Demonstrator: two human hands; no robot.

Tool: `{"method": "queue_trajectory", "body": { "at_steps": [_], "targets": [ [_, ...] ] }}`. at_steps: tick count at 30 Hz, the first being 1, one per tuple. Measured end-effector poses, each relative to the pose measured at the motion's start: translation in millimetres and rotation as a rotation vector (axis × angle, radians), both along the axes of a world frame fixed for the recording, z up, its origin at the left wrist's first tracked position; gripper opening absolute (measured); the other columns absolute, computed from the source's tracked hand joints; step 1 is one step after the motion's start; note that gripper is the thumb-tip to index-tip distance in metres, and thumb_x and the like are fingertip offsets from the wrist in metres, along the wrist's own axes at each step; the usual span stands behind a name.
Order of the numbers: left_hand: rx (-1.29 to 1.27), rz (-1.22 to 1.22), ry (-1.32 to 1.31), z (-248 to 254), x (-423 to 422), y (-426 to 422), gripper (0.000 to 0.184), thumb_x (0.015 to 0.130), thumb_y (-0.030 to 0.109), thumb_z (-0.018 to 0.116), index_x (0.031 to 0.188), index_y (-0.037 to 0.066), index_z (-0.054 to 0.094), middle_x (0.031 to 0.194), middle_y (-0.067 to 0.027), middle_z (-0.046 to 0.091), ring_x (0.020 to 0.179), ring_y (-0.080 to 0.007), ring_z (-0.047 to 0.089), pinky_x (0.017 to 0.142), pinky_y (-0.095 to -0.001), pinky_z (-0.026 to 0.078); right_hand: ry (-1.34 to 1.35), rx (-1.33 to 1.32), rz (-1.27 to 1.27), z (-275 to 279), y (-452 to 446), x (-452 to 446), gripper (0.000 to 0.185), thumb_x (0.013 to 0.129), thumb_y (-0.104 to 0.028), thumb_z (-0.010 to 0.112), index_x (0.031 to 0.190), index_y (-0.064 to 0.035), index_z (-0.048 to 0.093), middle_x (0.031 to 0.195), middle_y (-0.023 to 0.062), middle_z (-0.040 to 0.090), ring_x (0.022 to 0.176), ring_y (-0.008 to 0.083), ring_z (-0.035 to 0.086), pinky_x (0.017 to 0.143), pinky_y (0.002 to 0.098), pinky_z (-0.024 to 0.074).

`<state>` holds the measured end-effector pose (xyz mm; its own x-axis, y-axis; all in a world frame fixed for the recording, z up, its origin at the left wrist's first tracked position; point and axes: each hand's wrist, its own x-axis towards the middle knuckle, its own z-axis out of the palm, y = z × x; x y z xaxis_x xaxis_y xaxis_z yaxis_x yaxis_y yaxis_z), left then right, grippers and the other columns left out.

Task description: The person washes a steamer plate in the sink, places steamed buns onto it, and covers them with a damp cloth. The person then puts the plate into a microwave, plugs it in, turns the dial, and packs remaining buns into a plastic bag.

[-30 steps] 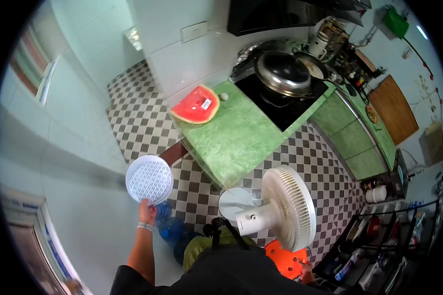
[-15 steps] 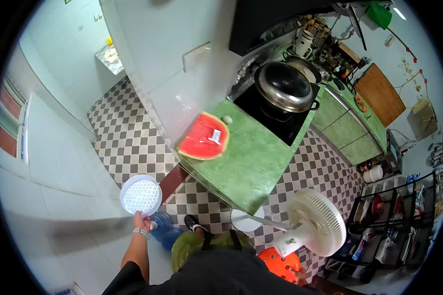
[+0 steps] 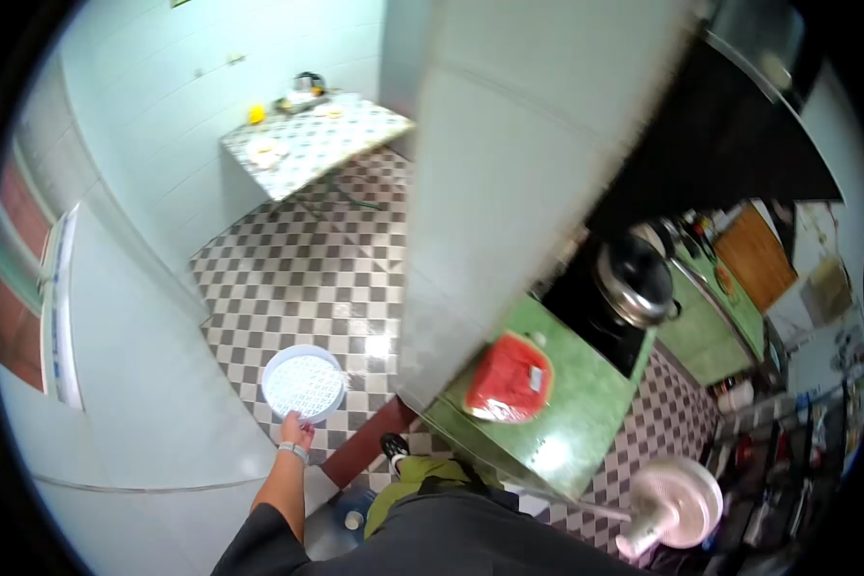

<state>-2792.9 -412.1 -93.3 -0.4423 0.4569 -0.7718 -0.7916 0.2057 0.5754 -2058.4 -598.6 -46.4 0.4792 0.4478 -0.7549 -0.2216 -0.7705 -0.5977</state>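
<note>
A round, pale plastic basket [image 3: 304, 386] with a low rim and a perforated-looking bottom is held out over the checkered floor. My left hand [image 3: 299, 432] grips its near rim, the fingers closed round the edge. A watch or bracelet [image 3: 295, 449] circles that wrist. Below the forearm stands a blue water jug [image 3: 344, 526], partly hidden by my clothes. My right hand is out of sight.
A doorway on the left leads to a patterned table [image 3: 350, 132] against a tiled wall. The green counter [image 3: 586, 408] to the right carries wrapped watermelon [image 3: 511, 379] and a lidded pan [image 3: 636, 280] on the cooktop. A white fan [image 3: 677, 499] stands at lower right.
My view has swung left and forward toward the doorway, bringing the far table into sight. My left hand still carries the basket. My right hand, earlier by the orange stool, has left the view.
</note>
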Motion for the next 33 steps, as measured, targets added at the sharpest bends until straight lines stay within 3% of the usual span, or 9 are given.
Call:
{"method": "queue_trajectory", "body": {
  "at_steps": [6,12,16,21,25,27,29,30,33],
  "targets": [
    [0.027,0.022,-0.017,11,-99,64,0.024,0.089,0.02,0.057,0.109,0.008,0.053,0.089,-0.0086,0.056,0.07,-0.0173,0.055,0.056,-0.0285,0.048,0.033,-0.02,0.126,-10,138,-87,0.047,0.085,-0.008,0.077,0.128,-0.0051,0.056,0.12,0.016,0.065,0.099,0.0306,0.067,0.081,0.0481,0.057],
    [-0.069,0.055,0.037,10,-212,101,0.018,0.089,0.023,0.058,0.098,0.009,0.052,0.077,-0.0063,0.051,0.064,-0.0159,0.052,0.053,-0.0289,0.046,0.068,-0.015,0.127,-12,194,-189,0.049,0.087,-0.011,0.076,0.13,-0.0059,0.055,0.12,0.0157,0.065,0.099,0.0303,0.067,0.078,0.0472,0.0571],
    [-0.097,0.035,-0.001,1,-307,148,0.019,0.089,0.02,0.058,0.103,0.009,0.051,0.087,-0.0059,0.053,0.071,-0.0154,0.054,0.054,-0.0262,0.047,0.084,-0.012,0.057,-21,190,-276,0.049,0.088,-0.012,0.075,0.132,-0.0065,0.054,0.12,0.0155,0.065,0.098,0.0301,0.067,0.077,0.0466,0.0571],
    [-0.106,-0.056,-0.001,-6,-441,214,0.018,0.089,0.018,0.057,0.103,0.009,0.052,0.087,-0.0049,0.053,0.072,-0.0143,0.055,0.055,-0.026,0.048,0.112,0.022,-0.124,-18,114,-403,0.051,0.089,-0.014,0.075,0.134,-0.0072,0.053,0.121,0.0152,0.065,0.098,0.0299,0.067,0.075,0.0458,0.0572],
    [-0.087,-0.113,-0.053,24,-532,260,0.016,0.087,0.016,0.058,0.101,0.009,0.054,0.086,-0.0036,0.057,0.066,-0.0133,0.056,0.055,-0.0259,0.049,0.322,0.253,-0.23,-21,72,-501,0.051,0.09,-0.016,0.074,0.136,-0.0077,0.053,0.121,0.015,0.065,0.098,0.0297,0.068,0.073,0.0452,0.0573],
    [-0.093,-0.112,-0.046,40,-570,278,0.016,0.086,0.015,0.059,0.101,0.009,0.055,0.088,-0.004,0.059,0.066,-0.0137,0.056,0.055,-0.0253,0.049,0.336,0.064,-0.239,-7,105,-542,0.054,0.09,-0.018,0.075,0.138,-0.0098,0.05,0.122,0.0137,0.065,0.098,0.0279,0.068,0.07,0.0455,0.0574],
    [-0.095,-0.117,-0.017,58,-605,298,0.015,0.087,0.015,0.059,0.1,0.009,0.055,0.088,-0.0041,0.059,0.067,-0.0143,0.055,0.057,-0.0261,0.049,0.042,-0.367,-0.219,13,177,-608,0.061,0.087,-0.017,0.078,0.139,-0.0118,0.047,0.121,0.0146,0.065,0.102,0.0289,0.068,0.072,0.0475,0.0604],
    [-0.093,-0.129,-0.018,63,-622,306,0.015,0.087,0.014,0.059,0.1,0.008,0.055,0.088,-0.0041,0.059,0.069,-0.0146,0.055,0.058,-0.027,0.049,0.054,-0.389,-0.194,6,197,-634,0.061,0.087,-0.017,0.078,0.139,-0.0118,0.047,0.121,0.0146,0.065,0.102,0.0289,0.068,0.072,0.0475,0.0604],
    [-0.102,-0.145,-0.019,62,-675,329,0.013,0.088,0.014,0.06,0.099,0.009,0.055,0.089,-0.0043,0.059,0.071,-0.0154,0.055,0.062,-0.0296,0.049,0.131,-0.177,-0.341,-38,268,-700,0.068,0.087,-0.026,0.081,0.142,-0.0178,0.041,0.136,0.0102,0.056,0.116,0.0319,0.062,0.089,0.0537,0.0568]
  ]
}}
